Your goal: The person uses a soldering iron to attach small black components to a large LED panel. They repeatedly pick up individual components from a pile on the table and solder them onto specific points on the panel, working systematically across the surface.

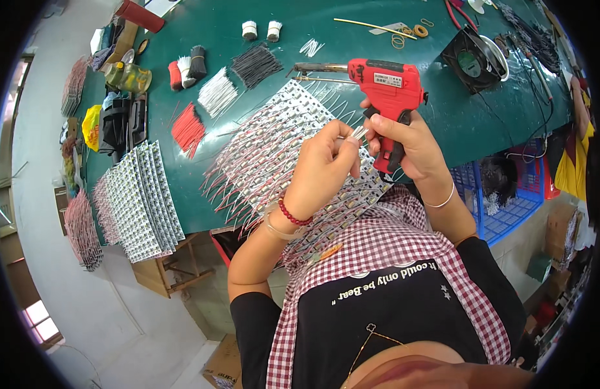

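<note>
My right hand (413, 144) is wrapped round the handle of a red soldering gun (392, 84), its metal tip pointing left above the table. My left hand (321, 162) is closed in a pinch on a few thin white tube pieces (359, 132), close beside the fingers of my right hand. Beneath both hands lies a sheet of white circuit boards (274, 126) with rows of small parts. Thin red and pale wires (225, 178) stick out along its left side. Part of the sheet is hidden by my hands, and its near end reaches over my checked apron.
Loose piles of white tubes (217, 94), black tubes (256, 65) and red tubes (188, 129) lie left of the gun tip. More stacked boards (141, 207) overhang the left edge. A black fan (470, 61) stands at right, above a blue crate (504, 207).
</note>
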Available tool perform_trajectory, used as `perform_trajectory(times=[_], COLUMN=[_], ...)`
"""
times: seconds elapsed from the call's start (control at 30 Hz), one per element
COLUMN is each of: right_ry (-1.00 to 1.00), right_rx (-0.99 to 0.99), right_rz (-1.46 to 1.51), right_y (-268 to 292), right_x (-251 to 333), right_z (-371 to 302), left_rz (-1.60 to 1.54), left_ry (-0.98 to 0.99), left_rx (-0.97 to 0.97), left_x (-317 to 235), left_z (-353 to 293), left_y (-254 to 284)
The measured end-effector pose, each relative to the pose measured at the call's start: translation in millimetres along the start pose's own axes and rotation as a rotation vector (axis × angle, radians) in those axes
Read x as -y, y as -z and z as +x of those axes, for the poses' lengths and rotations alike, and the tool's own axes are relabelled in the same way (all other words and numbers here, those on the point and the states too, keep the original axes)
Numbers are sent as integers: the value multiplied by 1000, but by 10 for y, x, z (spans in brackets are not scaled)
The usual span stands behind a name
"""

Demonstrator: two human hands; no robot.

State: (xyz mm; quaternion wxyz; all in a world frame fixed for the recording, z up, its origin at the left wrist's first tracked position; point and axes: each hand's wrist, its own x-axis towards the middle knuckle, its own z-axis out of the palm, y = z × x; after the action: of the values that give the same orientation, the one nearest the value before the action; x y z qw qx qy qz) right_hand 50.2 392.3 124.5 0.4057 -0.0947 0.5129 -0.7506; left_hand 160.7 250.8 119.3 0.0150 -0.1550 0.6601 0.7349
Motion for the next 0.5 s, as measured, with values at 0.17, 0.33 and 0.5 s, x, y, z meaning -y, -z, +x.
perform_trajectory(times=[0.17, 0.33, 0.5], right_ry=[80, 140, 173], right_rx=[6, -22, -57], right_rz=[-51, -141, -271], right_y=[-37, -73, -86], right_x=[36, 70, 58], right_z=[-110, -194, -232], left_rz=[34, 46, -15], left_ry=[2, -6, -21], left_rx=[-45, -24, -1], left_x=[-19, -37, -4], left_z=[-64, -92, -83], left_y=[-47, -77, -99])
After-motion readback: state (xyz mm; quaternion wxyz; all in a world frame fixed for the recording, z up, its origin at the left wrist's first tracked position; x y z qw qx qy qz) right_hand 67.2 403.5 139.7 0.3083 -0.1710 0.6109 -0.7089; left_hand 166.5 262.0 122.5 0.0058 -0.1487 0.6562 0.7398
